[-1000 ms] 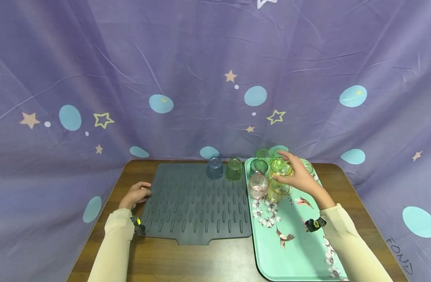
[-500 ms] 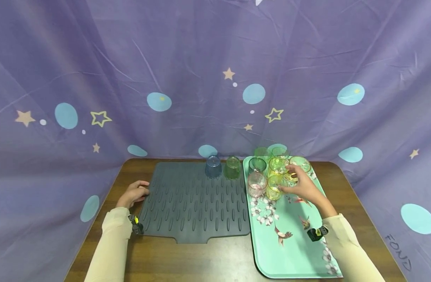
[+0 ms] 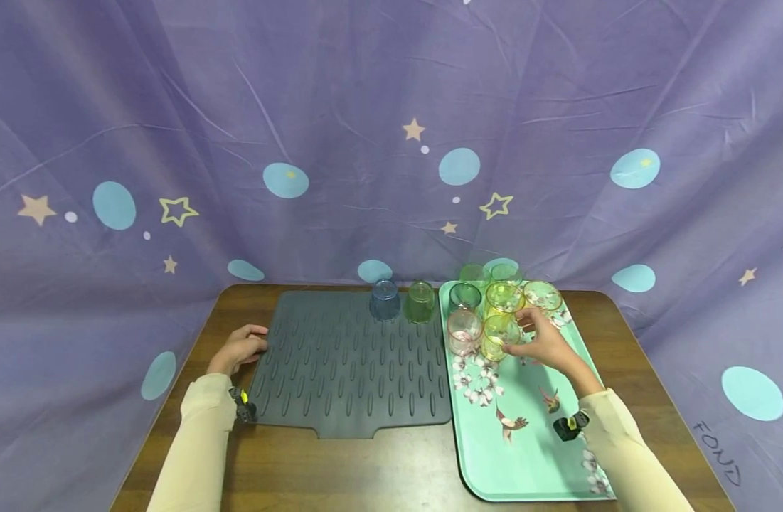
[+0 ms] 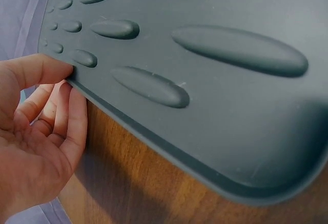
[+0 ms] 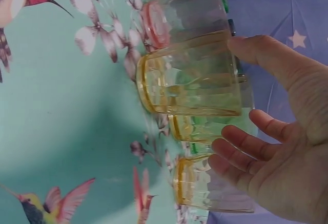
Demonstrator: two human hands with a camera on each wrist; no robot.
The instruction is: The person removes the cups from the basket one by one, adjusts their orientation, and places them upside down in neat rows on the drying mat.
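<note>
My left hand [image 3: 240,348] is at the left edge of a dark grey ridged drying mat [image 3: 353,373]. In the left wrist view its thumb lies on the mat's rim and the other fingers curl beneath, pinching the edge. Over a mint tray [image 3: 525,462], my right hand [image 3: 547,347] is around the right side of the front yellow glass [image 3: 498,340]. The thumb is at that glass's rim, the other fingers spread and apart from it in the right wrist view. A pink glass [image 3: 464,334] stands left of it, a second yellow glass [image 3: 504,295] behind.
On the mat's back right, a blue glass [image 3: 385,302] and a green glass [image 3: 419,304] stand upside down. A dark green glass [image 3: 464,297], a yellow-rimmed glass [image 3: 542,295] and light green glasses [image 3: 474,275] crowd the tray's back. A purple curtain [image 3: 340,142] hangs behind the table.
My right hand has moved from the back yellow glass down and toward me, to the front yellow glass. The left hand stays at the mat's edge, and the view has shifted slightly.
</note>
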